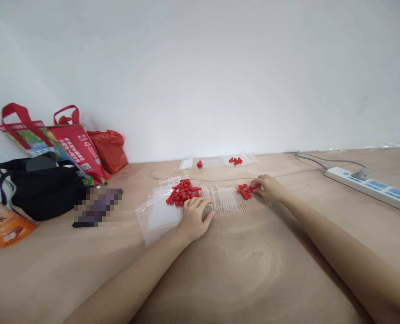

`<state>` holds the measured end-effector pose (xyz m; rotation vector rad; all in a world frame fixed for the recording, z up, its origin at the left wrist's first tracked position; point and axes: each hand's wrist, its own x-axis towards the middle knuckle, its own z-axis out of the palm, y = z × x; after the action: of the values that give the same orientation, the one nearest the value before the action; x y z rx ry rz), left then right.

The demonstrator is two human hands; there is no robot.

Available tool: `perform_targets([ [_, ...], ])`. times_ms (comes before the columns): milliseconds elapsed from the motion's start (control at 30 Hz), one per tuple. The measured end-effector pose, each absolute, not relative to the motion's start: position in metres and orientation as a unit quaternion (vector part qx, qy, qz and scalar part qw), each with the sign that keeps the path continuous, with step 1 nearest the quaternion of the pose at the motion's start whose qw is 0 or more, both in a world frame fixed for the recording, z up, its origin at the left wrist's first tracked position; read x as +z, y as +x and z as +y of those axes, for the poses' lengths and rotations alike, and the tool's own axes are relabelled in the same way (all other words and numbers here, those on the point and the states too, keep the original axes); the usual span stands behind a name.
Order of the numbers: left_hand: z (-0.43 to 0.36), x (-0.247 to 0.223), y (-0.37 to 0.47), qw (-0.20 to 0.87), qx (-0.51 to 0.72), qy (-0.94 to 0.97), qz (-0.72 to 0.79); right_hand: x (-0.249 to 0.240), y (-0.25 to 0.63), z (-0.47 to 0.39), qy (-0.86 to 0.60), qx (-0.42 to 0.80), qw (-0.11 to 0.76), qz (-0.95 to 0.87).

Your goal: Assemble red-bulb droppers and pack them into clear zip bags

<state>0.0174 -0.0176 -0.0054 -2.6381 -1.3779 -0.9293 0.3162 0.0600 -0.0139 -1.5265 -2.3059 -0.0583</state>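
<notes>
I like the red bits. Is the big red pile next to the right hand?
No, the big red pile lies by the left hand; the right hand touches a smaller one.

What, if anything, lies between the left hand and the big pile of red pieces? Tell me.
Nothing visible does. The left hand rests on the clear bags, its fingers right at the near edge of the big pile of red pieces. The clear tubes lie off to its right, not between them.

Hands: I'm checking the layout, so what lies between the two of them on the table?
In the head view, a row of clear tubes lies between the left hand and the right hand.
</notes>
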Motion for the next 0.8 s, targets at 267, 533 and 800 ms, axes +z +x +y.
perform_targets([
  [267,-0.006,0.001,0.02,0.047,-0.304,-0.791,-0.529,0.002,0.31,0.049,-0.526,-0.072,0.212,-0.82],
  [533,0.029,0.009,0.052,0.098,-0.243,-0.761,-0.593,-0.015,0.258,0.004,-0.458,-0.053,0.377,-0.803],
  [800,0.042,0.007,0.067,0.168,-0.194,-0.743,-0.618,-0.024,0.249,-0.008,-0.428,-0.083,0.395,-0.809],
])
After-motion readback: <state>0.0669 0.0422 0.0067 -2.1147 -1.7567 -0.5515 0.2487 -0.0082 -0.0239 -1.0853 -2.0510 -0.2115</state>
